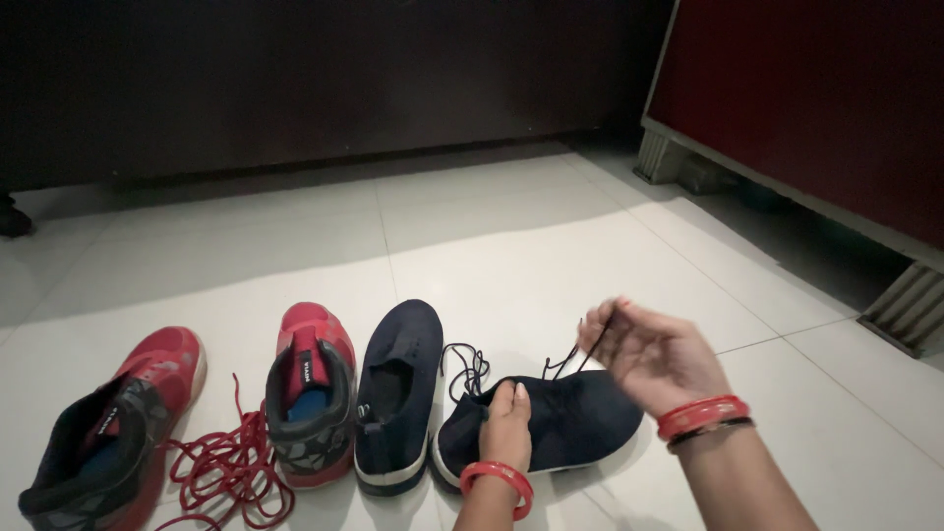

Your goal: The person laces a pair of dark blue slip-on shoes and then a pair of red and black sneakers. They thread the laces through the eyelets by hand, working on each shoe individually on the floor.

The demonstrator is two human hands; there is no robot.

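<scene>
White tile floor [511,226]; left hand [506,425] clasping navy shoe [580,423]; right hand [654,356] seemingly pinching its lace [565,364]

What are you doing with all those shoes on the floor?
A person's left hand steadies a navy shoe on the white tiled floor, while the right hand pinches its dark lace and lifts it up. Its partner navy shoe sits beside it, then two red shoes with loose red laces.

Small dark tongue label [306,371], upright, inside right red shoe [311,393].
</scene>
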